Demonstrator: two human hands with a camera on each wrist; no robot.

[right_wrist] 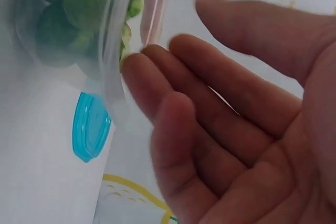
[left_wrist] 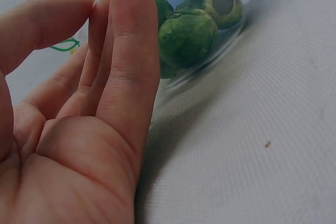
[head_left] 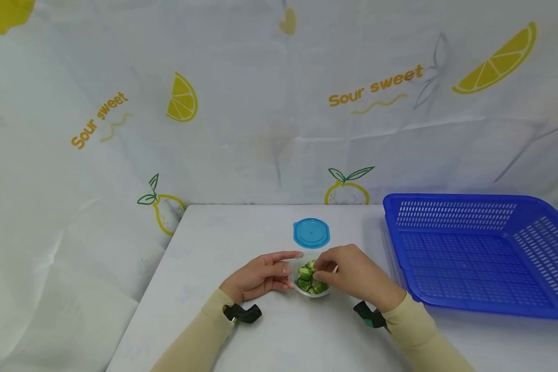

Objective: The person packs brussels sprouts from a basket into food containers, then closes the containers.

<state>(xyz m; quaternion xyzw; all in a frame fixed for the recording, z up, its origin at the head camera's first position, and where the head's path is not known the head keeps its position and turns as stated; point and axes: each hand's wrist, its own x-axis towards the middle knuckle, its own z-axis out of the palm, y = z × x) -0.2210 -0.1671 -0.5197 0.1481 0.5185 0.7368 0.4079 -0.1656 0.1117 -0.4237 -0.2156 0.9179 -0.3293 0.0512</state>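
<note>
A small clear tub [head_left: 312, 293] of green Brussels sprouts [head_left: 306, 275] stands on the white table, near its front. My left hand [head_left: 292, 264] rests against the tub's left side with straight fingers. The left wrist view shows those fingers [left_wrist: 131, 35] flat on the clear wall [left_wrist: 212, 64] beside the sprouts [left_wrist: 186, 38]. My right hand [head_left: 321, 268] hangs over the tub's right side, fingertips among the sprouts. In the right wrist view the right hand [right_wrist: 173, 35] is loose, holds nothing, and its fingertips touch the tub's rim [right_wrist: 111, 51].
A round blue lid [head_left: 311, 233] lies flat just behind the tub, and shows as the blue lid [right_wrist: 89, 127] in the right wrist view. A large blue slotted basket [head_left: 446, 198] fills the table's right side. A lemon-print cloth hangs behind and to the left.
</note>
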